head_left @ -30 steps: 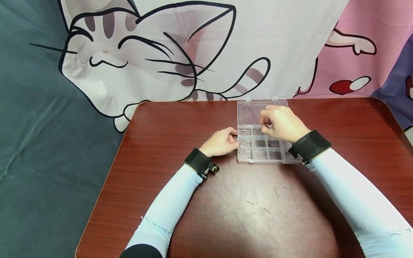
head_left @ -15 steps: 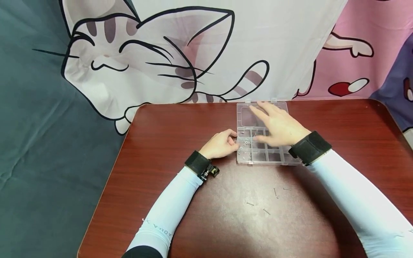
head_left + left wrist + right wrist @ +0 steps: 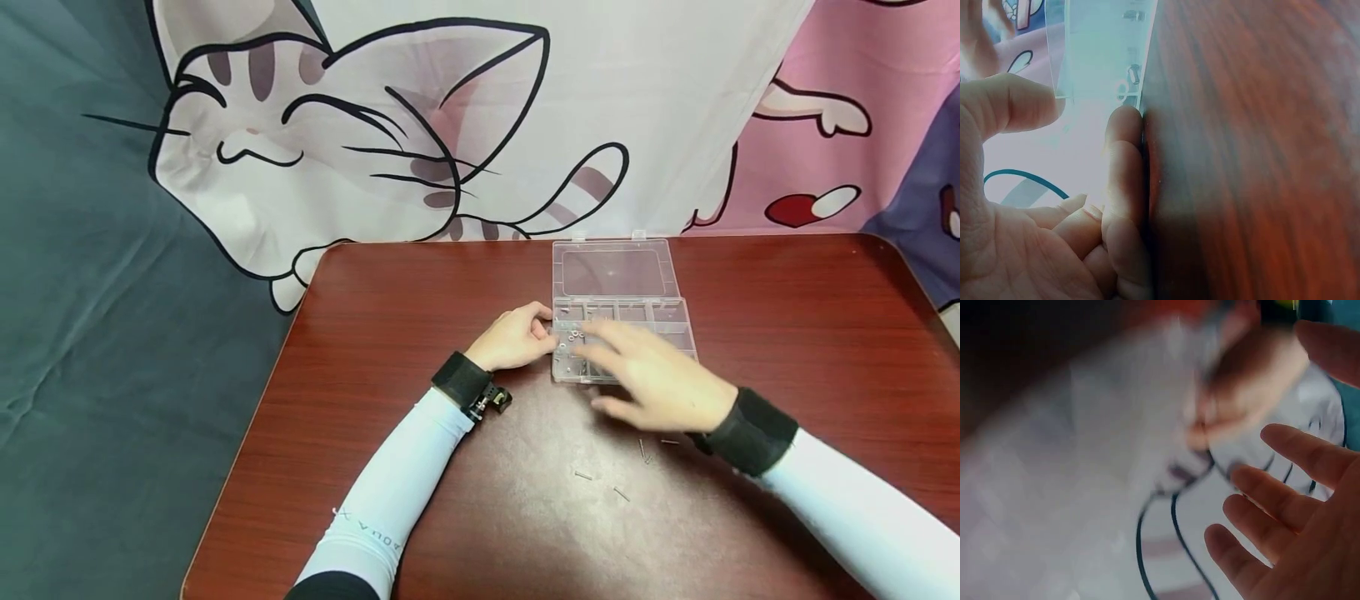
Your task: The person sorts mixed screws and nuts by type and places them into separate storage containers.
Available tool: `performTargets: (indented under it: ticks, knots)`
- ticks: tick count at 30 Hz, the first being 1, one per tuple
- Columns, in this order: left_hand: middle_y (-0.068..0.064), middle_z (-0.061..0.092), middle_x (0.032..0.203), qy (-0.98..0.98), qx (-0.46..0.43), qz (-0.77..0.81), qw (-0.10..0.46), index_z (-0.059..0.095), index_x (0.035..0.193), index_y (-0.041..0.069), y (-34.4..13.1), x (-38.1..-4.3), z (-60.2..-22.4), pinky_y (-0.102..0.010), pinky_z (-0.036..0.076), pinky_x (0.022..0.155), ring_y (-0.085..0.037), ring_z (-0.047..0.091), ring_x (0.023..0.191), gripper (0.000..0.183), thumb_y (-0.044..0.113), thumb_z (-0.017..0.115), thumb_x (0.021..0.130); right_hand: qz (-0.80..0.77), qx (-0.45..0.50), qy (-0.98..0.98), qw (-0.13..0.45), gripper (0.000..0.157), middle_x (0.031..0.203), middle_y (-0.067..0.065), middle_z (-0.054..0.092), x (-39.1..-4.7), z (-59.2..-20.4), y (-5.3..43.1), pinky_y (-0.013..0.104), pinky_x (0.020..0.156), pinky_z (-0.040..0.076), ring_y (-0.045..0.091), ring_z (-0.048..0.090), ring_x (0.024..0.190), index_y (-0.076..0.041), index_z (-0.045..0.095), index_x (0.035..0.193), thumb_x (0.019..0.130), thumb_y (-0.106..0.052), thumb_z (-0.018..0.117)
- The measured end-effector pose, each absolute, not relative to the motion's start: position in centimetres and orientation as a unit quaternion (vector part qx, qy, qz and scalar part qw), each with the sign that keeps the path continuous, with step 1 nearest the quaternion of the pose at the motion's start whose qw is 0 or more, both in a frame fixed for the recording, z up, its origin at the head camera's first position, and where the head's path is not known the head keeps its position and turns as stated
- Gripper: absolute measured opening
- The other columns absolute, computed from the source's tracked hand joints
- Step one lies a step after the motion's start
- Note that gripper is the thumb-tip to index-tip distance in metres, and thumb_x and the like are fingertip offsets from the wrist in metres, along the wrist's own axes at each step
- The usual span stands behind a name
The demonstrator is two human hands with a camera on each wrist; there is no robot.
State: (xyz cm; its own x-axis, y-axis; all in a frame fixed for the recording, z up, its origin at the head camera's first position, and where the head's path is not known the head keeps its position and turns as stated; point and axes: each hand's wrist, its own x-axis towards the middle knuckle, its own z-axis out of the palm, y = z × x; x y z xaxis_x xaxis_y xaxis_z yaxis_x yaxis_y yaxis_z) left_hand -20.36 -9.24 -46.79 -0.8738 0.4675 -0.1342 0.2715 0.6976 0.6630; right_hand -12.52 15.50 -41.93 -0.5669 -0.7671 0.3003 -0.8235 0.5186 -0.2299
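A clear plastic compartment box (image 3: pixel 671 312) lies on the table with its lid (image 3: pixel 617 271) folded back. Small ring-shaped pieces (image 3: pixel 575 335) sit in its left compartments. My left hand (image 3: pixel 513 337) holds the box's left side; in the left wrist view the wall (image 3: pixel 1100 62) comes between the thumb (image 3: pixel 1029 105) and a finger. Over the front right of the box is my right hand (image 3: pixel 660 379), blurred, its fingers spread and nothing between them. It covers several compartments. The right wrist view also shows those fingers (image 3: pixel 1282 494) apart.
Several thin screws (image 3: pixel 583 476) lie scattered on the brown table (image 3: pixel 420 283) in front of the box. Behind the far table edge hangs a printed cloth (image 3: pixel 675 108) with a cat drawing.
My right hand was curled over the upper compartments, then spread its fingers. It has since come down toward the front of the box. My left hand stays at the box's side.
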Motion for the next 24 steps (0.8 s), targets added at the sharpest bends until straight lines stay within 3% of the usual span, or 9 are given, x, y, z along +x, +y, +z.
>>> performTargets:
  ticks: [5, 11, 17, 24]
  knots:
    - [0.004, 0.07, 0.091, 0.912, 0.2, 0.329, 0.143, 0.06, 0.135, 0.013, -9.1, -20.3, -46.8, -0.029, 0.053, 0.08, -0.01, 0.066, 0.083, 0.048, 0.034, 0.069, 0.092, 0.18, 0.478, -0.856, 0.083, 0.064, 0.136, 0.014, 0.06, -8.5, -44.0, 15.4, 0.05, 0.103, 0.051, 0.029, 0.061, 0.121, -0.006, 0.066, 0.13, 0.076, -0.035, 0.087]
    - [0.003, 0.07, 0.092, 0.908, 0.202, 0.333, 0.152, 0.06, 0.136, 0.013, -9.1, -20.4, -46.9, -0.028, 0.052, 0.08, -0.01, 0.066, 0.084, 0.049, 0.035, 0.068, 0.093, 0.189, 0.509, -0.833, 0.106, 0.043, 0.109, -0.002, 0.061, -5.1, -45.7, 14.8, 0.034, 0.087, 0.051, 0.013, 0.058, 0.097, -0.013, 0.071, 0.112, 0.073, -0.024, 0.085]
    - [0.003, 0.07, 0.092, 0.908, 0.205, 0.334, 0.147, 0.06, 0.135, 0.012, -9.1, -20.4, -46.8, -0.028, 0.052, 0.079, -0.01, 0.066, 0.083, 0.048, 0.033, 0.069, 0.093, 0.181, 0.517, -0.826, 0.131, 0.028, 0.088, -0.008, 0.05, -3.6, -46.6, 13.8, 0.031, 0.072, 0.046, 0.009, 0.048, 0.076, -0.018, 0.066, 0.091, 0.071, -0.023, 0.086]
    - [0.002, 0.07, 0.092, 0.908, 0.196, 0.337, 0.154, 0.06, 0.135, 0.013, -9.0, -20.3, -46.6, -0.028, 0.052, 0.078, -0.011, 0.065, 0.082, 0.048, 0.034, 0.069, 0.093, 0.167, 0.486, -0.846, 0.141, 0.022, 0.077, -0.009, 0.046, -3.0, -47.1, 12.2, 0.029, 0.062, 0.042, 0.008, 0.044, 0.065, -0.021, 0.059, 0.075, 0.08, -0.014, 0.079]
